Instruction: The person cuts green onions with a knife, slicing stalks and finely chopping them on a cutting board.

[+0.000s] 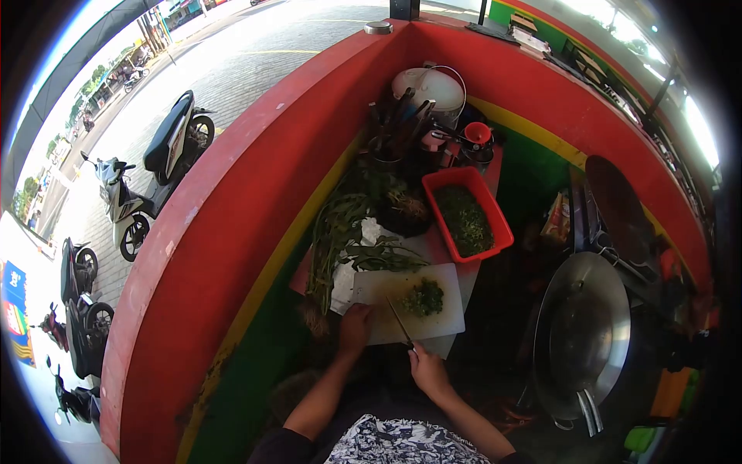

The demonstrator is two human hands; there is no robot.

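A knife [400, 321] is in my right hand [427, 370], its blade slanting up and to the left over the white cutting board [452, 288]. Beside the blade lies a small pile of chopped greens [424, 298]. At the board's lower left edge, my left hand [355, 326] is closed with its fingers curled; whether anything is in them is hidden. Long leafy greens [332, 232] lie just beyond the board, with pale roots [312, 319] hanging near my left hand. A red tub [502, 238] holding more chopped greens [466, 220] stands behind the board.
Dark-handled utensils [398, 124] stand in a container at the back, near a white lidded pot [433, 87] and a red funnel [478, 133]. To the right sits a large metal wok [581, 332]. A red wall [255, 178] bounds the left side, with parked motorbikes [124, 201] outside.
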